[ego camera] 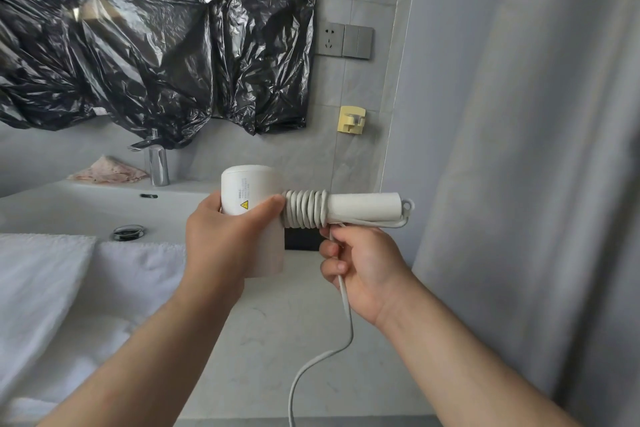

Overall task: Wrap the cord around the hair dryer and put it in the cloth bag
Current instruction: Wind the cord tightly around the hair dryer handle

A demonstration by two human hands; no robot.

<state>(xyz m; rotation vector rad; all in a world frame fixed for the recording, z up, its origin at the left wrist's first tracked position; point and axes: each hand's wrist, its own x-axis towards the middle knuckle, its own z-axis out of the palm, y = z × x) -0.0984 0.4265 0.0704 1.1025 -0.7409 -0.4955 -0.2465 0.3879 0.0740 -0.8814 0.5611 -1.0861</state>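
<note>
Winding the cord on the hair dryer's handle

The left hand (221, 244) curls around the body of the white hair dryer (247, 189) to keep it level. The right hand (363, 267) closes on the cord (304, 210) just under the handle (363, 208), probably to keep it tight. Several turns sit beside the body and the rest hangs down. A pinkish cloth (107, 172) lies by the faucet (157, 165); I cannot tell if it is the bag.

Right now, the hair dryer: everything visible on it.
The hair dryer is white, matte plastic by its look, held level in the air over the counter. The left hand grips its short barrel, which bears small print and a yellow warning triangle. The handle points right, ending in a hanging loop. The cord coils round the handle next to the barrel; its loose tail runs down through the right hand.
</note>
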